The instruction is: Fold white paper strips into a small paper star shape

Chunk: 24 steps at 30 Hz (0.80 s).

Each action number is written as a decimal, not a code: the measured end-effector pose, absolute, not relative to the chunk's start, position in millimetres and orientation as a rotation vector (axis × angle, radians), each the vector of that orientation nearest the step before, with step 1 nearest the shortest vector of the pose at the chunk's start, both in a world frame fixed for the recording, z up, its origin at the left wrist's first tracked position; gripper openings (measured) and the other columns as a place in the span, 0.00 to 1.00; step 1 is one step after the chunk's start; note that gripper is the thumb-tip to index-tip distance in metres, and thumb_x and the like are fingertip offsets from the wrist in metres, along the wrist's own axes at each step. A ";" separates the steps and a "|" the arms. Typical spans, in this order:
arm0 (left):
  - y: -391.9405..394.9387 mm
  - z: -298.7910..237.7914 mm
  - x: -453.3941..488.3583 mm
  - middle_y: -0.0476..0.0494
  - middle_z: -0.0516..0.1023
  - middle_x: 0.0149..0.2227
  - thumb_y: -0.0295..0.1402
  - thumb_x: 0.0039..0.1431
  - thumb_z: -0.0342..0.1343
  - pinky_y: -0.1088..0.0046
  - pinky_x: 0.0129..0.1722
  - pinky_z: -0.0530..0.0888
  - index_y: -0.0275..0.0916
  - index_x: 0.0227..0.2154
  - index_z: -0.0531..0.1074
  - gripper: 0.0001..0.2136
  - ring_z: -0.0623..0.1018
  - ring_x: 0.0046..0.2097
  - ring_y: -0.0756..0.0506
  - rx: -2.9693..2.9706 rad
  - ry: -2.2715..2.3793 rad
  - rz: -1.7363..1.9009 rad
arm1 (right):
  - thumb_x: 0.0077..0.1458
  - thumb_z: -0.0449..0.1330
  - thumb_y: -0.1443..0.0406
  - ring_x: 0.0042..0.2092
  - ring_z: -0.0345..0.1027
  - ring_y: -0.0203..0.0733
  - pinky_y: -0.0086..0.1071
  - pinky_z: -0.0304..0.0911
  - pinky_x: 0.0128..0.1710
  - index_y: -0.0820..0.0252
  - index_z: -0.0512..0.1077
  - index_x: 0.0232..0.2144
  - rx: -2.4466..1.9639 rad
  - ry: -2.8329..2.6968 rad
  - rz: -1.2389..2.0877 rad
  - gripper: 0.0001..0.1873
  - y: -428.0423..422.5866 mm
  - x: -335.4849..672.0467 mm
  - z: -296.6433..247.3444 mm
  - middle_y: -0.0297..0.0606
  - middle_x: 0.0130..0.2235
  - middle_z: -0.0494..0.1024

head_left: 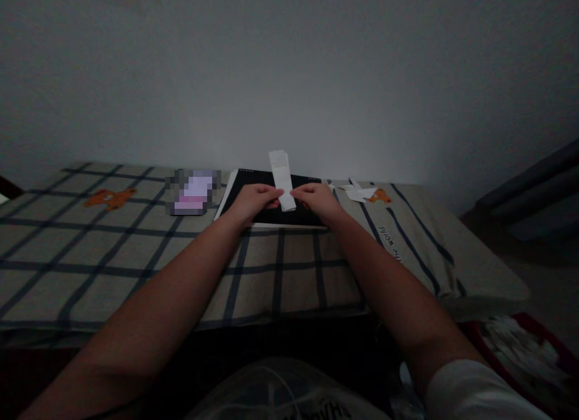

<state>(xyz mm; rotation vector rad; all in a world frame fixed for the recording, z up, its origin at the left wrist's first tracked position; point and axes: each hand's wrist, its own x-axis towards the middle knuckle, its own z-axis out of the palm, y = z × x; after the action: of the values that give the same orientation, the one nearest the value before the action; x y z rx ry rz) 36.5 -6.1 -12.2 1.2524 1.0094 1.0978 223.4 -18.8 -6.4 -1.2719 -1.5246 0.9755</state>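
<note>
A narrow folded white paper strip (281, 174) stands up over a black board (253, 187) that lies on the checked cloth. My left hand (253, 201) pinches the strip's lower end from the left. My right hand (316, 201) pinches it from the right. Both hands rest on the board with fingers closed on the paper. The strip's upper end points away from me toward the wall.
The bed's checked cloth (136, 245) has orange bear prints. A blurred pink-and-white item (193, 192) lies left of the board. White paper scraps (359, 192) lie to its right. A grey wall rises behind. A red basket (520, 347) sits at the lower right.
</note>
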 end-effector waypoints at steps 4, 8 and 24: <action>-8.9 -10.3 37.9 0.43 0.79 0.26 0.38 0.41 0.72 0.73 0.34 0.74 0.35 0.24 0.78 0.12 0.75 0.28 0.51 1.276 1.041 1.015 | 0.47 0.65 0.57 0.25 0.55 0.31 0.29 0.50 0.25 0.65 0.79 0.32 -1.280 -1.514 0.955 0.15 -18.1 223.5 -7.1 0.32 0.22 0.71; -8.6 -10.9 37.1 0.45 0.79 0.26 0.38 0.41 0.71 0.73 0.33 0.74 0.36 0.23 0.78 0.12 0.75 0.27 0.51 1.319 1.039 1.069 | 0.48 0.65 0.59 0.24 0.55 0.31 0.29 0.50 0.25 0.65 0.78 0.31 -1.283 -1.474 1.041 0.13 -18.3 222.8 -5.9 0.31 0.21 0.69; -8.9 -9.5 37.7 0.46 0.77 0.25 0.37 0.39 0.72 0.74 0.33 0.73 0.35 0.23 0.77 0.13 0.74 0.27 0.52 1.308 1.053 1.050 | 0.46 0.65 0.57 0.24 0.55 0.31 0.30 0.51 0.25 0.65 0.79 0.32 -1.278 -1.494 0.998 0.16 -19.0 223.6 -5.7 0.32 0.22 0.70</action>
<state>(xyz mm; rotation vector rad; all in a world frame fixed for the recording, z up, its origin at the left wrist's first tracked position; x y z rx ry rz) 37.7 -8.9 -9.5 1.3080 1.0528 1.0502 223.6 -19.0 -5.7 -1.2778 -1.4941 0.9977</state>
